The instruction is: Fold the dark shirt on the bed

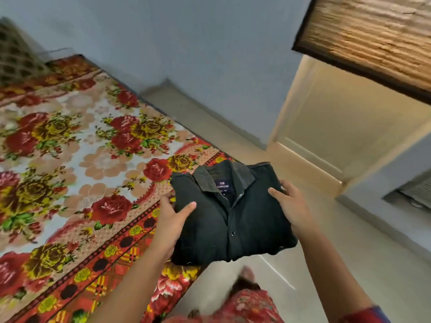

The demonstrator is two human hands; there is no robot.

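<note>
shirt [224, 220] folded into neat square, looks lifted over bed corner, half above floor. left grip [172, 220] pinches left edge, thumb on top; right grip [291, 203] same on right edge. collar points away from person. bed [81, 148] lies off to left, so left grip nearer for set-down, imo.

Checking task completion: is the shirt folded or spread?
Folded: shirt is a compact rectangle, collar on top, gripped between left hand and right hand.

A woven blind [373, 36] is hung at the far right; below it a cream door [338, 127] is set in the blue wall [186, 43].
</note>
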